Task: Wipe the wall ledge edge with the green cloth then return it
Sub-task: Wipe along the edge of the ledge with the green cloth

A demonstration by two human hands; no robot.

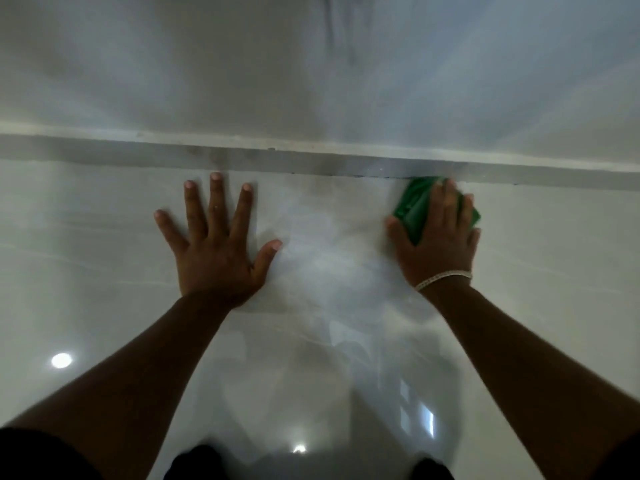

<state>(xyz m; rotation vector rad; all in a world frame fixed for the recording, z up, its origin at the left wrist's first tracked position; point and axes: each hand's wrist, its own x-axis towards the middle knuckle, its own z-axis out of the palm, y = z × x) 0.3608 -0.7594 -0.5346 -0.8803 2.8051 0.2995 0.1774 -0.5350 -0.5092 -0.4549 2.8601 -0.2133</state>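
A grey ledge edge (311, 161) runs across the wall from left to right, with a pale strip above it. My right hand (436, 244) presses a folded green cloth (412, 206) flat against the glossy wall, the cloth's top touching the ledge edge. Fingers cover much of the cloth. My left hand (218, 244) lies flat on the wall just below the ledge, fingers spread, holding nothing. A thin light bracelet sits on my right wrist.
The glossy white tiled wall (329, 341) below the ledge reflects ceiling lights and a window. Plain painted wall (311, 64) rises above the ledge. The whole view is blurred.
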